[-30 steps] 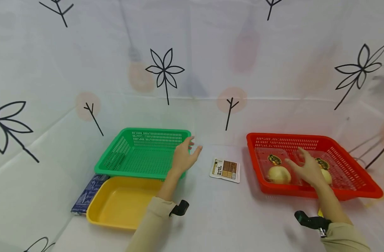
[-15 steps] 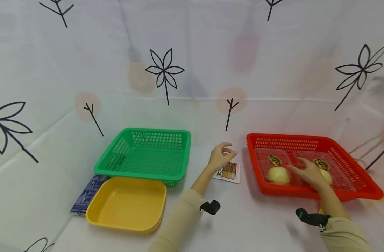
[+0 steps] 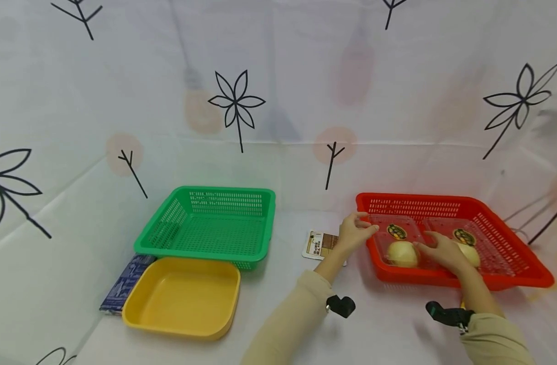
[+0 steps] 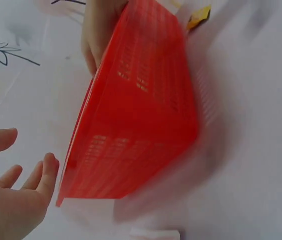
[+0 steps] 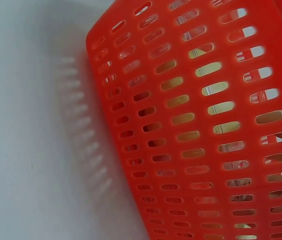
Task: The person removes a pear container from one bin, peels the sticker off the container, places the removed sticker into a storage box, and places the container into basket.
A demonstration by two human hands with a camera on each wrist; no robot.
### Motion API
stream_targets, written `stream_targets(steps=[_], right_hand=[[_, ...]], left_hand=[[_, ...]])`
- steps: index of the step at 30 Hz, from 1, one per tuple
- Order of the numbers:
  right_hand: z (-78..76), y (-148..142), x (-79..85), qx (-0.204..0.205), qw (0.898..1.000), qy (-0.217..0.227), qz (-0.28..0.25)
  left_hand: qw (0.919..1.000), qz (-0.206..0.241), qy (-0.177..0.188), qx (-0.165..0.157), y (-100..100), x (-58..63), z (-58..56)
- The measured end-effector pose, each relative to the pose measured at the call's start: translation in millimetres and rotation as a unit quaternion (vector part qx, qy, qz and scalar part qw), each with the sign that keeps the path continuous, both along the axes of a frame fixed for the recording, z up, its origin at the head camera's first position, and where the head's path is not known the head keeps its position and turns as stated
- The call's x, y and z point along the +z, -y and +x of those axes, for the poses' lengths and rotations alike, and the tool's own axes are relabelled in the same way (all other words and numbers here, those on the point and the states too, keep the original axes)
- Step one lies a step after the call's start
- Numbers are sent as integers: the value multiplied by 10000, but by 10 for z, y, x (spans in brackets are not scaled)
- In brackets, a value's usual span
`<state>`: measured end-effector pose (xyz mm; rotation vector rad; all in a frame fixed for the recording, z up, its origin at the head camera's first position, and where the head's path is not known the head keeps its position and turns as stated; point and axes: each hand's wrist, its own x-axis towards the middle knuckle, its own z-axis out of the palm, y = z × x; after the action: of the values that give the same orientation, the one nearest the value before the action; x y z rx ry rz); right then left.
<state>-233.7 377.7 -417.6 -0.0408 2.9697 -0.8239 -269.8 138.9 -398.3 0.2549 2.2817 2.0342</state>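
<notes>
The red basket [image 3: 411,197] holds two clear plastic boxes with dark-and-yellow stickers. In the left box [image 3: 417,230] lies a pale round item [image 3: 403,254] like an onion. A similar one [image 3: 471,255], partly hidden by my right hand, is in the right box [image 3: 490,248]. My right hand [image 3: 447,253] reaches over the basket's front rim, its fingers spread at the boxes; whether they touch is unclear. My left hand [image 3: 353,235] hovers at the basket's left rim with loosely bent fingers and nothing in them. In the left wrist view the left hand [image 4: 18,200] is beside the red wall.
A white-and-brown packet [image 3: 316,245] lies left of the basket, partly behind my left forearm. Farther left stand a green basket [image 3: 210,233] and a yellow tray [image 3: 182,299], with a dark blue packet [image 3: 127,286] beside them. A small yellow item [image 4: 199,17] sits near the red basket.
My left hand has moved right from the green basket, across the white-and-brown packet, to the red basket's left rim. The right hand has shifted slightly lower and toward the left box.
</notes>
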Motion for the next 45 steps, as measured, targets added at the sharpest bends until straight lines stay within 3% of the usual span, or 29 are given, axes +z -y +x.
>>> stream_targets(steps=[3, 8, 13, 19, 25, 31, 39, 45], right_hand=[[8, 28, 8, 28, 10000, 36, -31], [7, 42, 1, 15, 10000, 45, -83], [10, 13, 3, -100, 9997, 98, -185], [19, -2, 27, -149, 9992, 162, -322], [6, -3, 17, -243, 9987, 151, -411], [15, -13, 15, -233, 9989, 69, -394], [27, -11, 22, -41, 9992, -108, -376], [17, -24, 38, -32, 9984, 114, -544]], left_hand=[[9997, -59, 228, 16, -101, 6, 20], [9993, -79, 247, -265, -233, 40, 40], [9969, -53, 679, -383, -379, 98, 97], [9922, -436, 1128, -284, -559, 94, 160], [9887, -610, 1364, 118, -694, 16, 205], [9870, -855, 1348, 210, -743, -27, 237], [9854, -1107, 1296, 22, -720, -29, 260], [9800, -1636, 1098, -268, -711, -34, 268]])
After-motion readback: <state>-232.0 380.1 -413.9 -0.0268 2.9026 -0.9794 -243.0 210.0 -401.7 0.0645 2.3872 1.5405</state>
